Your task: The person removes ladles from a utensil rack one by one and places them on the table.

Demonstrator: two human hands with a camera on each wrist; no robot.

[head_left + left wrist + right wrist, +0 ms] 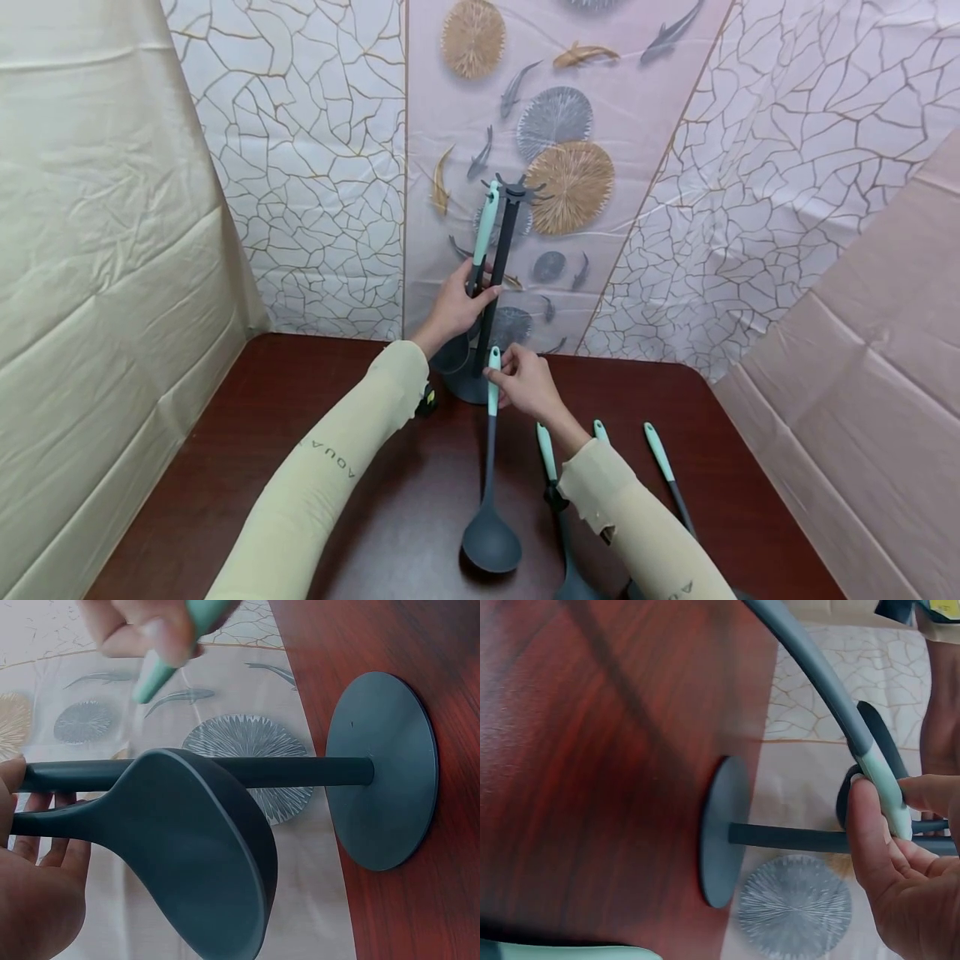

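Note:
A dark utensil stand (504,267) with a round base (382,772) and hooks on top rises at the back of the table. From a hook hangs a ladle (180,847) with a mint handle (486,225) and a deep dark bowl. My left hand (461,302) grips the stand's pole together with this ladle's neck, fingers behind both. In front of the stand my right hand (527,382) pinches the mint handle of a second ladle (491,537) between thumb and fingers. Its handle points up toward the stand, and the round dark bowl hangs down low over the table.
Several more mint-handled utensils lie at the table's right, among them one with its handle (657,450) farthest right and one beside my wrist (546,450). My right sleeve (637,508) covers parts of them. Patterned cloth (315,167) hangs behind the dark red table (375,517).

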